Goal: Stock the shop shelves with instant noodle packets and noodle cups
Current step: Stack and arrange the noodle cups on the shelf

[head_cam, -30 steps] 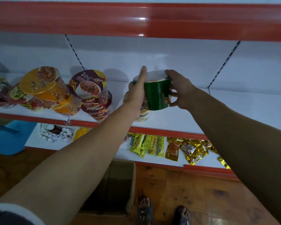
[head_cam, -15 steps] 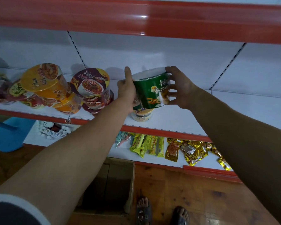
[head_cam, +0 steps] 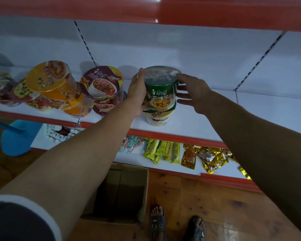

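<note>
Head view: we see the green noodle cup point(head_cam: 161, 89) standing upright, its long axis vertical, stacked on a lower cup point(head_cam: 157, 120) on the white shelf point(head_cam: 189, 126), towards the front edge. It sits directly between our two hands, both equally near. Our left hand point(head_cam: 138, 91) lies flat against the cup's left wall, fingers straight and pointing up, gripping nothing. Our right hand point(head_cam: 193, 91) is just to its right, fingers spread and reaching towards it, their tips at the right wall near the lid; it has no closed hold either. We judge the next move is drawing both hands sideways and apart, evenly, so the stack is not tipped towards the purple cups point(head_cam: 102, 84) on its left.
</note>
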